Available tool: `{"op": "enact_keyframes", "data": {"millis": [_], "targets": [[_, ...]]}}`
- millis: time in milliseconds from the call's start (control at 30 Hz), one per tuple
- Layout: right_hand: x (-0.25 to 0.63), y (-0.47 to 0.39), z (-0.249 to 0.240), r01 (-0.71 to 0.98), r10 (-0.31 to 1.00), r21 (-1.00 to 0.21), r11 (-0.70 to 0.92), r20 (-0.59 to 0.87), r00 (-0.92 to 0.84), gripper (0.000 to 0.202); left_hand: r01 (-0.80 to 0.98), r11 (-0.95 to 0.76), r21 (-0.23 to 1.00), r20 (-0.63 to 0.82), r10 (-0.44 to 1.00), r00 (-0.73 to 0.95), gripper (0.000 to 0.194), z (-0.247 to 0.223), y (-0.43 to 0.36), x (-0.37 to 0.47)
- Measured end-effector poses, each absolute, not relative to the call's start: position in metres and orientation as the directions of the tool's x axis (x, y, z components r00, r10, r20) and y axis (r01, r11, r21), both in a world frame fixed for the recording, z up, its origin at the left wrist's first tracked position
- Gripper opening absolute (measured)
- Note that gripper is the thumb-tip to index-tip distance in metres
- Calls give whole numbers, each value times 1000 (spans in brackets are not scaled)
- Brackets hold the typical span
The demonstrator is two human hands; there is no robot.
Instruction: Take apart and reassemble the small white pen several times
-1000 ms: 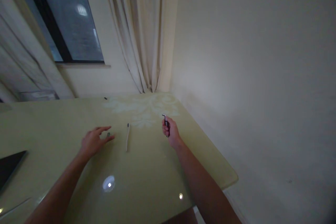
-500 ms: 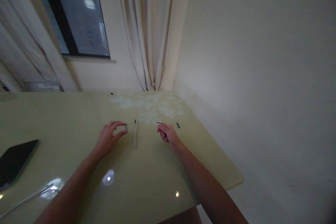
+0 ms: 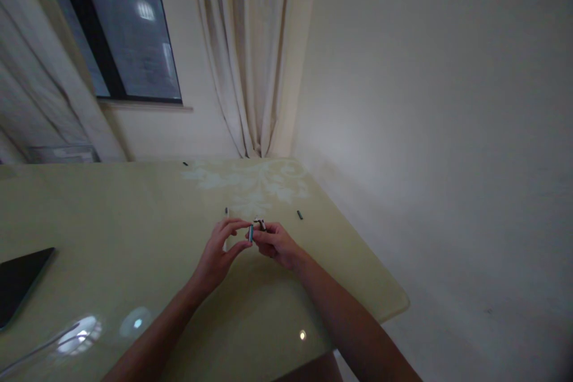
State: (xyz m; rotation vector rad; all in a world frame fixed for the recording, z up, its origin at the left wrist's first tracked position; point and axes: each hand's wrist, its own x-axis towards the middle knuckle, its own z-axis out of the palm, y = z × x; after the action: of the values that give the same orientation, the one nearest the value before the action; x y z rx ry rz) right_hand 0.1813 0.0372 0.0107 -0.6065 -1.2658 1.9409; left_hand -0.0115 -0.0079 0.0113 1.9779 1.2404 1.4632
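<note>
Between the thumb and fingertips of my left hand (image 3: 224,246) is a small dark piece with a bluish side (image 3: 250,233), held upright. My right hand (image 3: 275,243) pinches a small shiny metallic piece (image 3: 260,224), too small to name. Both hands are close together above the table, the two pieces side by side; whether they touch I cannot tell. Behind my left fingers lies a thin white stick with a dark tip (image 3: 226,211), partly hidden. A small dark strip (image 3: 299,215) rests on the table to the right of my right hand.
The pale glossy table (image 3: 179,203) meets a wall at its right. At the left edge lies a dark flat device (image 3: 22,280), with a white cable (image 3: 40,348) nearer me. A tiny dark piece (image 3: 185,163) sits at the far edge. Curtains and a window stand behind.
My left hand has moved right with its piece, passing in front of the white stick. My right hand has shifted slightly left, and the two hands have come together. The view has tilted slightly.
</note>
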Motion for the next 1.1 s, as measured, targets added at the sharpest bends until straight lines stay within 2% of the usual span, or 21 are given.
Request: {"op": "enact_keyframes", "data": {"millis": [267,533,633,700,800,933,1100], "targets": [[182,37,10,-299,789,-926,-231,1,-615,38,380,-506,774,516,852,83,36,16,-11,-9],[184,40,8,-241,776,-951,-193,3,-630,34,430,-553,714,558,820,127,34,24,-16,-9],[185,40,12,-255,801,-953,-165,22,-599,37,417,-496,762,514,854,78,34,27,-17,-10],[186,40,15,-265,807,-954,-137,48,-588,44,318,-404,858,418,908,27,38,27,-16,-12],[190,38,21,-250,776,-966,-72,103,-622,53,68,-252,965,252,968,2,47,21,-14,-14],[192,32,26,-208,745,-978,-4,135,-653,50,-134,-170,976,175,984,28,52,11,-12,-13],[190,27,27,-199,754,-980,-3,129,-645,49,-205,-148,968,167,982,83,49,8,-14,-10]]}}
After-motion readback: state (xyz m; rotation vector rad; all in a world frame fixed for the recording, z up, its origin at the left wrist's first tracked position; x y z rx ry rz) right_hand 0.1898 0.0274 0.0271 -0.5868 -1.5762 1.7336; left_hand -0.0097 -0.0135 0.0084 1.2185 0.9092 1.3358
